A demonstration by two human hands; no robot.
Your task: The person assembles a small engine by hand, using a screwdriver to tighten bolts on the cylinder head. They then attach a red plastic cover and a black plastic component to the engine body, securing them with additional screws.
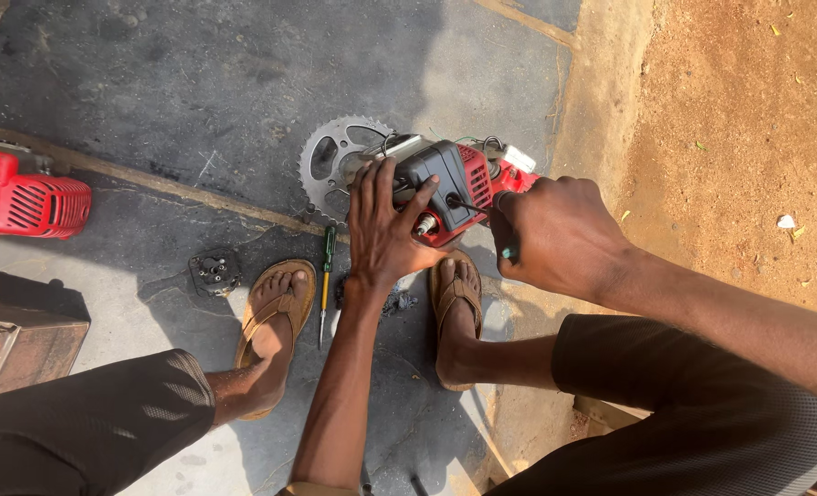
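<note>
Clamped in a fist, your right hand [555, 234] grips a tool whose teal-tipped handle [509, 252] peeks out below the knuckles, its dark shaft running into the small red-and-black engine [450, 188]. Your left hand [386, 230] lies spread flat over the engine's near side, fingers wide, pressing down and holding nothing. That engine sits on the dark stone floor [197, 83] just ahead of your sandalled feet. Behind it, touching or nearly so, lies a toothed sprocket [330, 161]. Near its left, a green-handled screwdriver [326, 285] rests between your feet, with a small black round part [214, 272] further left. Well off that way sits another red engine housing [27, 200]. Watch it: only your palm braces the engine, so a hard twist could let it rock and the tool slip toward your spread fingers.
</note>
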